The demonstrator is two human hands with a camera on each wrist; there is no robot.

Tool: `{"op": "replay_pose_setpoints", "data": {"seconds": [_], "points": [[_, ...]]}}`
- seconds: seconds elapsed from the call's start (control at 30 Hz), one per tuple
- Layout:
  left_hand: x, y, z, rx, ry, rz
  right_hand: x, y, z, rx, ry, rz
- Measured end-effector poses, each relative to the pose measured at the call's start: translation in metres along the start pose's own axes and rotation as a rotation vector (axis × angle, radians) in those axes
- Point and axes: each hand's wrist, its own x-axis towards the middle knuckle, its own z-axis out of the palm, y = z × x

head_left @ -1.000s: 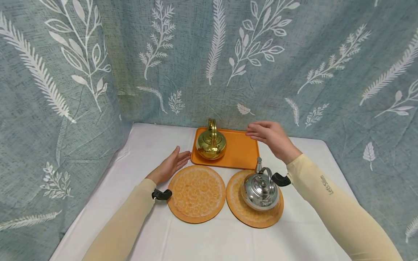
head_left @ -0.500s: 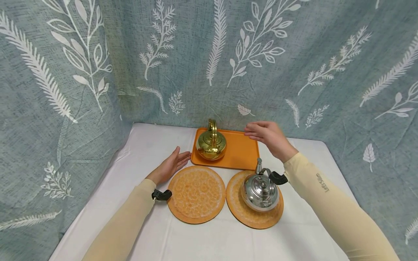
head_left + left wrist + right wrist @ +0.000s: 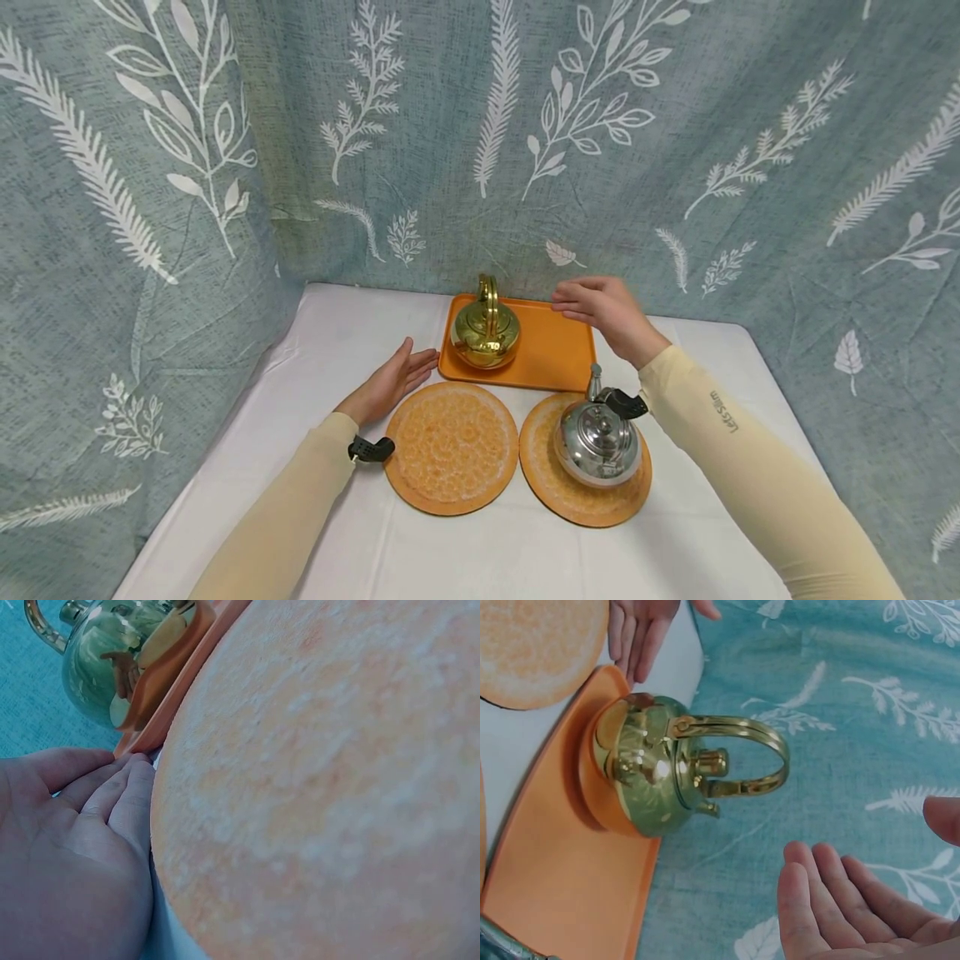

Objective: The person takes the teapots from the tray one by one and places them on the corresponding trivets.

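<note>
A gold-coloured kettle [image 3: 485,335] with an upright arched handle stands on the left part of an orange tray [image 3: 557,346]. My left hand [image 3: 393,379] rests with fingers straight, their tips right at the tray's left edge; the left wrist view shows the fingers [image 3: 112,791] beside a round placemat's rim. My right hand [image 3: 606,312] is raised over the tray's right end, fingers extended, nothing in it. In the right wrist view those fingers [image 3: 832,900] point towards the kettle's handle, apart from it. A silver kettle [image 3: 597,454] sits below my right wrist, its handle partly hidden by the wrist camera.
Two round orange placemats lie side by side in front of the tray: the left placemat [image 3: 452,450] is bare, the right placemat [image 3: 547,492] bears the silver kettle. A white cloth [image 3: 480,558] covers the table. A leaf-patterned curtain [image 3: 442,150] hangs behind and at both sides.
My right hand and forearm have moved a little to the left, further over the tray towards the gold-coloured kettle. My left hand, both kettles and the tray have stayed put.
</note>
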Motion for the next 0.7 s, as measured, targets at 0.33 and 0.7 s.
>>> {"op": "replay_pose_setpoints", "data": {"seconds": [0.33,0.7], "points": [[-0.001,0.001,-0.001,0.004,-0.019,0.010,0.005,0.002,0.004,-0.027,-0.008,-0.004],[0.000,-0.001,-0.004,-0.012,-0.024,0.006,0.011,0.005,0.009,-0.010,-0.010,-0.006]]}}
